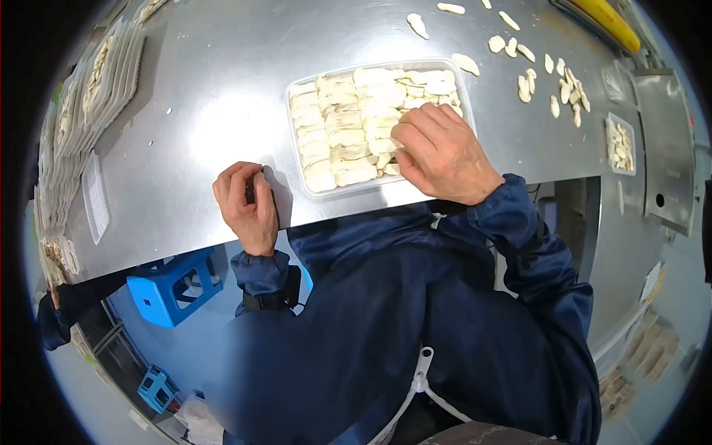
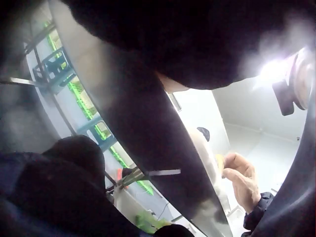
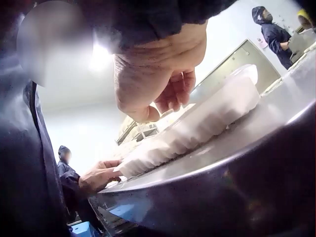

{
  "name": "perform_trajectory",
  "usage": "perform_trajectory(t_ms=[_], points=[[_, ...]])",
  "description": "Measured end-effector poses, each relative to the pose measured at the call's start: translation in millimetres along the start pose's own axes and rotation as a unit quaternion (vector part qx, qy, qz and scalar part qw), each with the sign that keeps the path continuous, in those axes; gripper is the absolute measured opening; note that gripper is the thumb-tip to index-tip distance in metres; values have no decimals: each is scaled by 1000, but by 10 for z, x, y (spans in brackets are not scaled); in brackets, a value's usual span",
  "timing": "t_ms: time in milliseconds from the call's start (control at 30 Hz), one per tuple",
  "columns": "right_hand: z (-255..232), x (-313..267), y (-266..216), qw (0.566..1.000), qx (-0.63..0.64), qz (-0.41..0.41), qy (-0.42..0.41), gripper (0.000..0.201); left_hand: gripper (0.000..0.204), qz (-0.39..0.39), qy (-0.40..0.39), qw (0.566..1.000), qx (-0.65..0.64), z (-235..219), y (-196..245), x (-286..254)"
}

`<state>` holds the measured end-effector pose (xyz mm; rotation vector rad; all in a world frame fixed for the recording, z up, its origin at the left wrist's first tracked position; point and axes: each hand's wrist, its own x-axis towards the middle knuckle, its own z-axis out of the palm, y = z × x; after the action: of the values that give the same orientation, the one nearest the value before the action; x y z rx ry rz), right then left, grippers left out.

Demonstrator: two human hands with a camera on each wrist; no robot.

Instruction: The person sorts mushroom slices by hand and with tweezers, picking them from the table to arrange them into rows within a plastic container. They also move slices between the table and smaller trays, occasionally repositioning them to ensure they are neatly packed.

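Note:
A clear plastic tray (image 1: 348,190) on the metal table holds rows of overlapping pale slices (image 1: 343,119) that look like sliced mushroom. My right hand (image 1: 447,152) is over the tray's right part, fingers bent down among the slices. From the right wrist view, its thumb and fingers pinch a pale slice (image 3: 170,117) above the tray's ribbed side (image 3: 207,123). Left of the tray, my left hand (image 1: 248,208) rests at the table's front edge with loosely curled fingers and a dark gap inside them. Nothing shows in its grasp.
Loose slices (image 1: 567,90) lie scattered at the table's (image 1: 215,67) back right. A small filled tray (image 1: 621,144) sits farther right. Stacked trays (image 1: 96,104) stand at the left, beside a white tray (image 1: 95,196). A blue stool (image 1: 174,289) is below. Other people (image 3: 274,37) stand in the background.

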<state>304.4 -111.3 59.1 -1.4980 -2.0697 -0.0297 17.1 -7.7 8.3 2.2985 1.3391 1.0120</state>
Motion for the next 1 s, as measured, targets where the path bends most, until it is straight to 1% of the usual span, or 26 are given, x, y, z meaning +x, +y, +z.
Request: perform_trajectory(t_ms=[233,333,533,633,733,800,867,967,1000], points=[[37,-14,15,1000,-4,3,-11,24,11,-16,-2,1000,10,8,8,-5],[42,-9,16,1000,0,6,-20,23,11,-3,1,1000,14,15,-12,-6],[27,-15,18,999,3,19,-31,25,10,-5,-2,1000,15,1,16,4],[-73,-3,40,1000,1,14,15,20,9,5,3,1000,9,7,25,12],[-333,-68,132,997,-32,59,49,24,9,-3,3,1000,-6,2,56,15],[-444,-127,191,995,-30,66,61,25,9,0,4,1000,-12,17,27,7],[-502,-196,197,995,-22,77,67,24,9,-5,0,1000,-10,8,46,11],[-450,-295,137,992,-35,110,53,21,9,2,-3,1000,-1,12,3,0],[-441,-313,78,983,43,167,58,18,9,0,-4,1000,-3,13,-1,-4]])
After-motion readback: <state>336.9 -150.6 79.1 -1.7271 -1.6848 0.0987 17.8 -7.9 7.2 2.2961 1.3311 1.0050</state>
